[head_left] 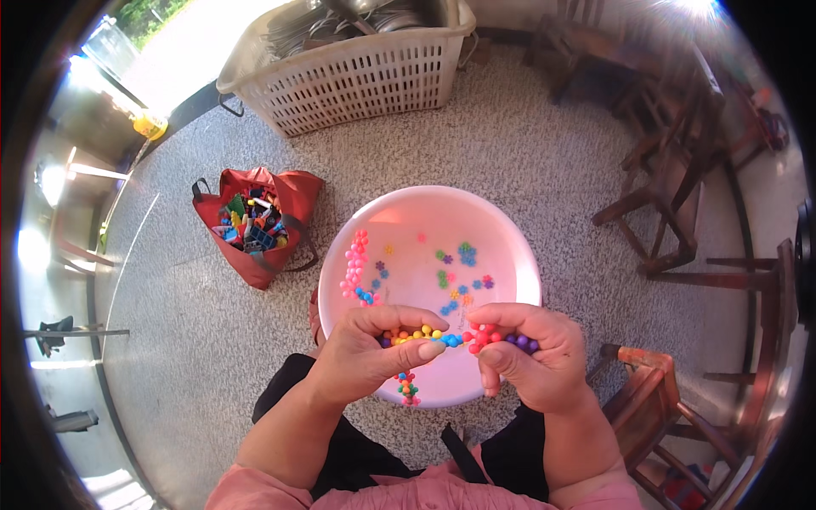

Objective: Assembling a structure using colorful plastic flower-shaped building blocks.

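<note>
Over the pink basin [514,234], both my hands grip small knobbly, flower-shaped plastic linking pieces. My left hand [361,355] pinches a strand of yellow, orange and blue pieces [427,331] between thumb and fingers. My right hand [544,350] is closed on red and purple pieces [483,337], which touch or nearly touch the blue end; whether they are joined I cannot tell. A pink and blue strand [355,263] shows beyond my left hand, and a multicoloured strand [408,389] hangs below it. My hand hides how these connect. Several loose pieces [467,253] lie in the basin.
A red bag [293,200] full of colourful toys stands left of the basin. Beyond is a large white slatted basket [357,85] holding metal items. Wooden stools [659,212] stand at the right, with a wooden chair [646,399] near my right arm. Speckled floor surrounds the basin.
</note>
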Tool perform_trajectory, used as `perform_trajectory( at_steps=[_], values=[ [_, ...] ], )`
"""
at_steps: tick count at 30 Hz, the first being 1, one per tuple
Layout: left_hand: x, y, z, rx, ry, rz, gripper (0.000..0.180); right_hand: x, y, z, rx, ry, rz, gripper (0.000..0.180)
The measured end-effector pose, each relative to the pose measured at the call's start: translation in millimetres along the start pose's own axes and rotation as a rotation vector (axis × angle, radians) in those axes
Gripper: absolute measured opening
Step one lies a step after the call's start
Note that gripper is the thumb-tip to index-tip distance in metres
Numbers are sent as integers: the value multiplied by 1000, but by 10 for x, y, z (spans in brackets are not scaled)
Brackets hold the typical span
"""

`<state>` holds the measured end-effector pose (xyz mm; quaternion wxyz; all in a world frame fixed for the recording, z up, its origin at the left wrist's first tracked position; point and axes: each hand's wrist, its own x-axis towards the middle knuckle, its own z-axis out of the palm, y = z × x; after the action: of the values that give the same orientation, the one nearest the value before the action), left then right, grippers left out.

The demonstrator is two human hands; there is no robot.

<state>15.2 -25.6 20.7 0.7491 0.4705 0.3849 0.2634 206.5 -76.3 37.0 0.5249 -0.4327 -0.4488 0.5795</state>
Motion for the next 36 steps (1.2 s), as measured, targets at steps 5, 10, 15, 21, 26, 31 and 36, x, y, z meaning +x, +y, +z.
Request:
perform_trajectory(
  at_steps=[5,10,15,21,26,31,36],
  values=[
    [-16,49,1,-17,-18,1,22,36,-13,16,-125,-48,-8,26],
    [-15,-6,-56,-6,-5,24,22,39,-26,43,-180,-76,59,25],
    [1,-25,-69,-4,-1,25,22,11,43,116,-21,3,158,23],
    [-21,-43,-89,-39,23,-21,24,44,128,191,-58,19,124,24],
    [-44,-12,-131,-38,2,-21,23,96,178,178,94,-4,192,23],
    [-34,-40,-159,-30,-30,28,23,85,182,157,160,-5,249,24],
    [-23,-35,-170,-37,2,53,24,99,137,270,129,28,221,23]
  ],
)
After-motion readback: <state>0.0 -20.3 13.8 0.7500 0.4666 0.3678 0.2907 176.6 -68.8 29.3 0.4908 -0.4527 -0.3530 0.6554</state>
